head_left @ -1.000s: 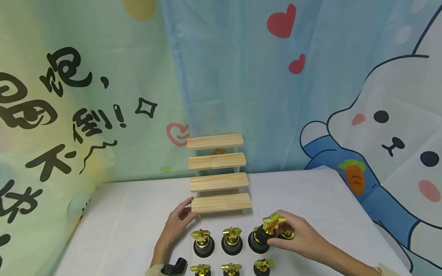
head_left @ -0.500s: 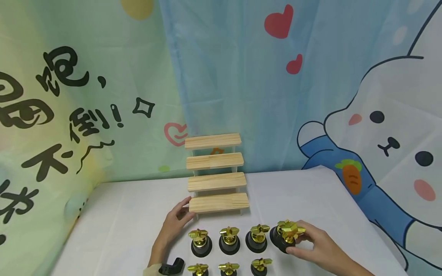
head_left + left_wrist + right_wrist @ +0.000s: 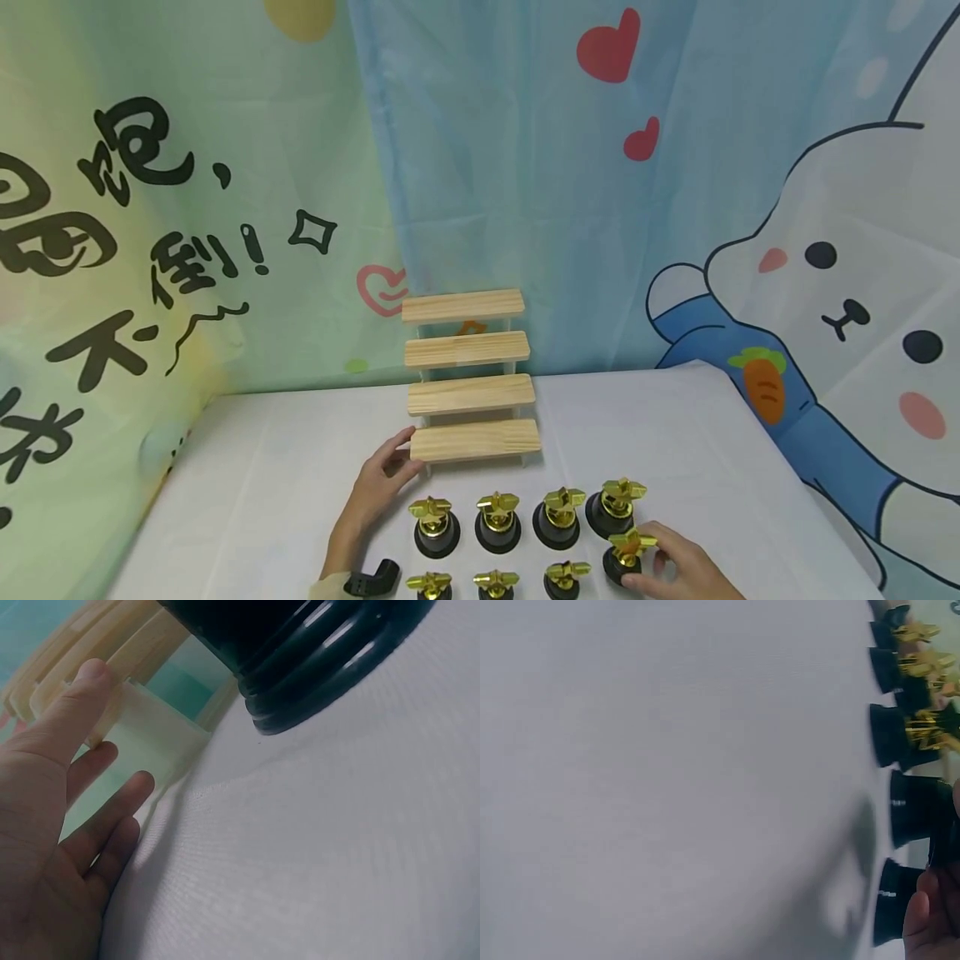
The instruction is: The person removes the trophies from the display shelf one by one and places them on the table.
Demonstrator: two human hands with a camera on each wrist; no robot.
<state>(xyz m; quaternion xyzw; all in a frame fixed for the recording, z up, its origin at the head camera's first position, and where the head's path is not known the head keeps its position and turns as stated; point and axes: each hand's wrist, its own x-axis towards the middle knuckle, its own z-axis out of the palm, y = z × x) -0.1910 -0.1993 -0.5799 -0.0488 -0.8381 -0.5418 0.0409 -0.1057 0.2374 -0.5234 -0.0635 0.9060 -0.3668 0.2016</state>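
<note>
Lining up: small gold-topped trophies on black bases, two rows on the white table [image 3: 675, 433] in front of the wooden step shelf [image 3: 471, 392].
Step in hand: right hand [image 3: 675, 571] pinches a trophy [image 3: 628, 557] by its black base, at the right end of the near row — it looks set down or nearly so, contact hard to tell.
Back row: four trophies, upright, the rightmost [image 3: 615, 505] just beyond the held one.
Near row: three more [image 3: 495, 583] at the bottom edge, partly cut off.
Left hand [image 3: 382, 492]: fingers straight and relaxed, tips touching the left end of the bottom step [image 3: 475, 442] — holds nothing.
Next move, my guess: let go without tipping it; shelf steps all bare, so trophies likely go up there.
</note>
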